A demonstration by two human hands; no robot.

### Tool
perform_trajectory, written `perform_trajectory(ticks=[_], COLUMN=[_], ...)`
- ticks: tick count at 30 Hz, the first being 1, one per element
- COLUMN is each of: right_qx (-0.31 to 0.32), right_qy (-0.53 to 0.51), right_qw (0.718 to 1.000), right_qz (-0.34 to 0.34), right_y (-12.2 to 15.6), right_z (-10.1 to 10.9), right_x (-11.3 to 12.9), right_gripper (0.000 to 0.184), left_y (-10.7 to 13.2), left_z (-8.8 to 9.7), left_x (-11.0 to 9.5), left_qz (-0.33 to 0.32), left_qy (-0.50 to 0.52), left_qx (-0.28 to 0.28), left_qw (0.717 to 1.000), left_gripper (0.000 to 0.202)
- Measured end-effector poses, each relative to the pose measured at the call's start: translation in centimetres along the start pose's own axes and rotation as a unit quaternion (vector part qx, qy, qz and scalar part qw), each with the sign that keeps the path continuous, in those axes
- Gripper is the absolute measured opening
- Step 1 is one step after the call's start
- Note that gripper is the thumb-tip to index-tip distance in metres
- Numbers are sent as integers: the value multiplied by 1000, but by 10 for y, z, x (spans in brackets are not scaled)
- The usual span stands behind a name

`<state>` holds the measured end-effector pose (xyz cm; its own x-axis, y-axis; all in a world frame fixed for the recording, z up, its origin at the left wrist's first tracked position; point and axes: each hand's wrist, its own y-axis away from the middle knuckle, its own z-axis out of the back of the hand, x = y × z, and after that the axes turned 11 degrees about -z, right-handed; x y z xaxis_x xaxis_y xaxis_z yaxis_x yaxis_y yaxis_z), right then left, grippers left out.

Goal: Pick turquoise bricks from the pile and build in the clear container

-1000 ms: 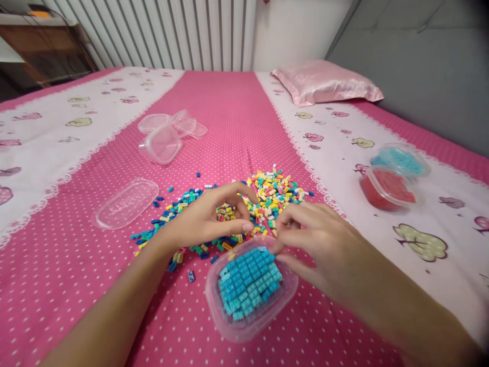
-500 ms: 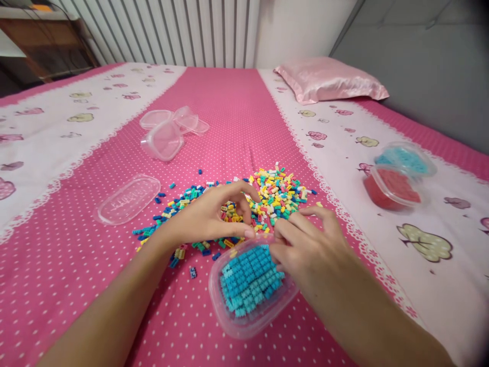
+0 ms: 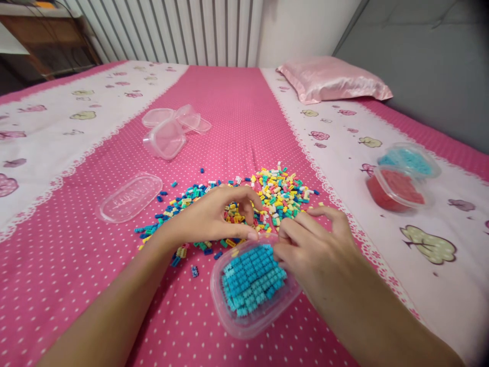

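Note:
A clear plastic container (image 3: 244, 330) stands on the bed in front of me, tilted in view, with tidy rows of blue building bricks (image 3: 252, 280) inside. My left hand (image 3: 217, 216) is curved over a loose pile of mixed bricks (image 3: 278, 191), thumb and index finger apart, the thumb tip close to the container's far rim. I see nothing between those fingers. My right hand (image 3: 309, 244) is at the container's far right corner, its thumb and fingers closed together; whatever they pinch is hidden. A single dark blue brick (image 3: 194, 271) lies left of the container.
An oval clear lid (image 3: 130, 199) lies to the left. Several empty clear containers and lids (image 3: 168, 137) lie farther back. At right are a container of red bricks (image 3: 397, 191) and one of blue bricks (image 3: 410, 159). A pink pillow (image 3: 332, 79) rests at the back.
The whole view has shifted slightly to the right. Both hands keep nearly the same pose beside the container, and the bricks in it look unchanged.

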<state>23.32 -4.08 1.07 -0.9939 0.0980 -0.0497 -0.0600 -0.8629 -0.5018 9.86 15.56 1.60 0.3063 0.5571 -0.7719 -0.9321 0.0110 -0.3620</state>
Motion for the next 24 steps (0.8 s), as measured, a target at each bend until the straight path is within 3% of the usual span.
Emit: perform_trajectory(ticks=[13,16,21,24], right_qx=[-8,-38,-15,-43], right_qy=[11,10,18,22], right_qw=[1000,998,999,995], right_qz=[-9,-41,-48,-83], right_y=[0,-1,-2,-1], right_z=[-9,-8,-6,-9], right_x=[6,7,11,13], right_gripper=[32,35,34,37], left_y=[2,2,1,1], left_z=[0,0,0,0], left_x=[-1,-1,-1,0], left_qz=[13,13,22,24], left_qy=[-6,-10,-15,-15], left_qx=[8,11,14,14], left_qw=[1000,1000,1000,999], left_gripper=[43,43,43,44])
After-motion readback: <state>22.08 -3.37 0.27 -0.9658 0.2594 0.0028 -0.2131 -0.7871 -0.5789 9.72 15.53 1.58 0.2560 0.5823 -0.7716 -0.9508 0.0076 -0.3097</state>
